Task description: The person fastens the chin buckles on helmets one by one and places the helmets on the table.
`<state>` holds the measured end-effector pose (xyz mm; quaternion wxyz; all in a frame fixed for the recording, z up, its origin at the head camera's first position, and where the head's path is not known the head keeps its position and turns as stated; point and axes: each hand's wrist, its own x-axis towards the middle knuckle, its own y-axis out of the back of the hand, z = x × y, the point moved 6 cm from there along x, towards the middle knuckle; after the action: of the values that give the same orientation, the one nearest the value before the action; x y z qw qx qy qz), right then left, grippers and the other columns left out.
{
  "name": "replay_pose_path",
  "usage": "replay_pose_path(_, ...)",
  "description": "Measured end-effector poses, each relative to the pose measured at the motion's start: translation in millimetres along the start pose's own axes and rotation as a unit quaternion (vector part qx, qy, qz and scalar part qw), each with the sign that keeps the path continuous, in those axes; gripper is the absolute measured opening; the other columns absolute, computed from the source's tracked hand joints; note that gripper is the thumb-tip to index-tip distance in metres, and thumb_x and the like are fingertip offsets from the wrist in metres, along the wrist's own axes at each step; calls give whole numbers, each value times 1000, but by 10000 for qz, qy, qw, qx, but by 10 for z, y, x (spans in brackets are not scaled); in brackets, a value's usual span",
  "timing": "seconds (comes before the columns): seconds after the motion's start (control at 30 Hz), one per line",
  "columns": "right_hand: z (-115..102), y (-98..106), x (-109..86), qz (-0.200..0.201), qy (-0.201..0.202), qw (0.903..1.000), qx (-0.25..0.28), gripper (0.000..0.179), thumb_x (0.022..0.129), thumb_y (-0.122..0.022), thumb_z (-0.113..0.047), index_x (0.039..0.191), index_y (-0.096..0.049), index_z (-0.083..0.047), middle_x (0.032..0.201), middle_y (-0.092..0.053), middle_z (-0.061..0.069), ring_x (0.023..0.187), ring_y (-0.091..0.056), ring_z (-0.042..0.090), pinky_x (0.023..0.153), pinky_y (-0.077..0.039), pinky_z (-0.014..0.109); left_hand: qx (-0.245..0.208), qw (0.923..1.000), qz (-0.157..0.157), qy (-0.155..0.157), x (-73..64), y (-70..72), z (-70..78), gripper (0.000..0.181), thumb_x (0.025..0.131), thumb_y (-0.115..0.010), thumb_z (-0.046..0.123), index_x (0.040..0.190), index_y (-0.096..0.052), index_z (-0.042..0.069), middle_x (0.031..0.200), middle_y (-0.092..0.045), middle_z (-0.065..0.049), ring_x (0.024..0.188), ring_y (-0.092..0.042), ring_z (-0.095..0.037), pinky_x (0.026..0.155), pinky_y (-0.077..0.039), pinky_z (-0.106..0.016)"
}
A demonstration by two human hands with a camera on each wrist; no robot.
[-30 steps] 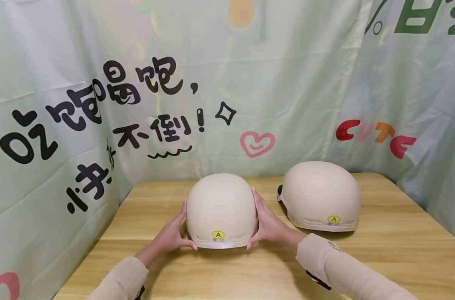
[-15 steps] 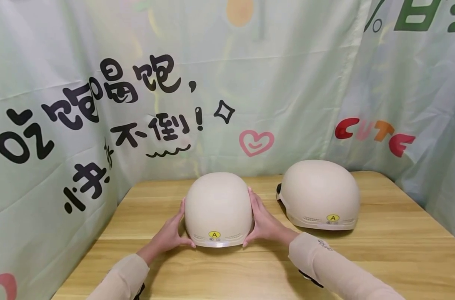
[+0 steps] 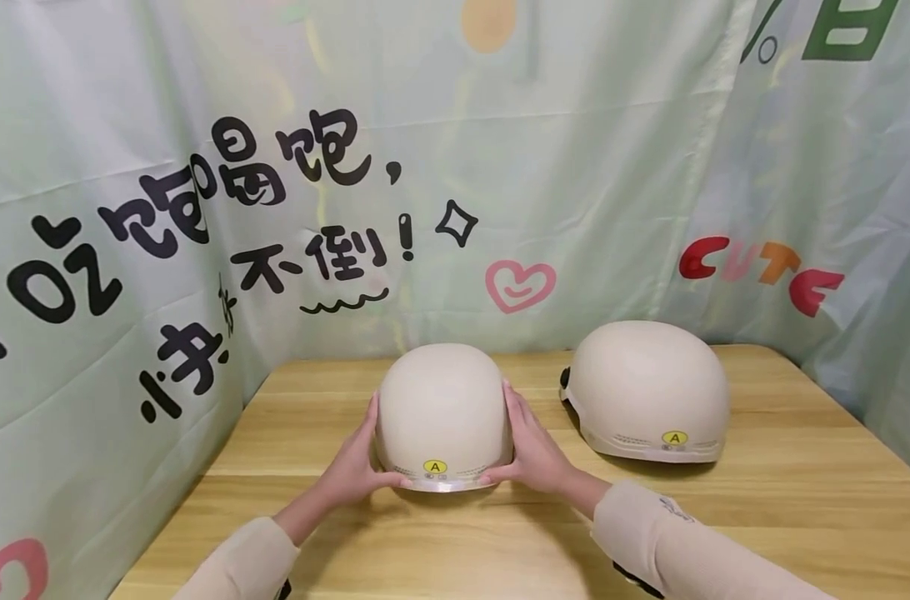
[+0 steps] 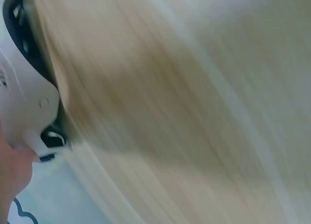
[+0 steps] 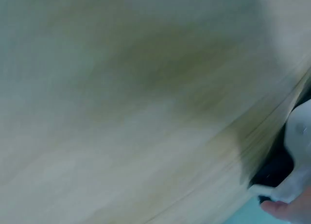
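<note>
A beige helmet (image 3: 443, 408), with a yellow "A" sticker low on its front, is at the middle of the wooden table. My left hand (image 3: 359, 465) grips its left side, fingers along the shell and thumb on the front brim. On the opposite side my right hand (image 3: 533, 454) holds it the same way, thumb pointing inward along the brim. In the left wrist view the helmet's side (image 4: 26, 100) with dark lining shows beside part of the hand (image 4: 14, 173). The right wrist view catches the helmet's edge (image 5: 300, 141) and a fingertip (image 5: 279, 209).
A second beige helmet (image 3: 650, 392) with the same sticker stands to the right, a black part at its left edge. Behind the wooden table (image 3: 492, 546) hangs a pale green printed curtain (image 3: 597, 192), which also runs down the left side.
Both thumbs have slid inward along the front brim of the held helmet. The view has shifted slightly; the second helmet stays in its place.
</note>
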<state>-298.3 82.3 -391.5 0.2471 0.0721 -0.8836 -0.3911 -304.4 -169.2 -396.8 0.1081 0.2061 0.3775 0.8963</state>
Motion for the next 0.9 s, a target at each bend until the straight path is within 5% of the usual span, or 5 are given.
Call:
replay_pose_path(0.2,-62,-30,-33,149,-296,9992,240,129,55,-88,-30,149,-3,-3,148,-18,27,132,-33,44,105,-32,55,-69,9993,370,19,-1,-22,57,128,56,-87,28,150,-2,12,155,-13,-13,139,-23,-36,109,-26,-52)
replay_pose_path(0.43,-30,-61,-86,227,-500,9983,179,126,54,-89,-27,147,-8,1,147,-20,28,131,-34,43,104,-34,53,-311,9992,192,143,-5,-116,19,126,58,-85,33,151,-1,16,156,-11,-10,140,-20,-34,110,-24,-51)
replay_pose_path(0.9,-78,-109,147,235,-290,9992,157,125,55,-89,-27,146,-10,4,147,-21,29,134,-31,42,107,-32,51,-243,9990,164,325,96,44,-86,127,59,-83,37,150,2,16,157,-8,-10,141,-18,-33,111,-22,-51)
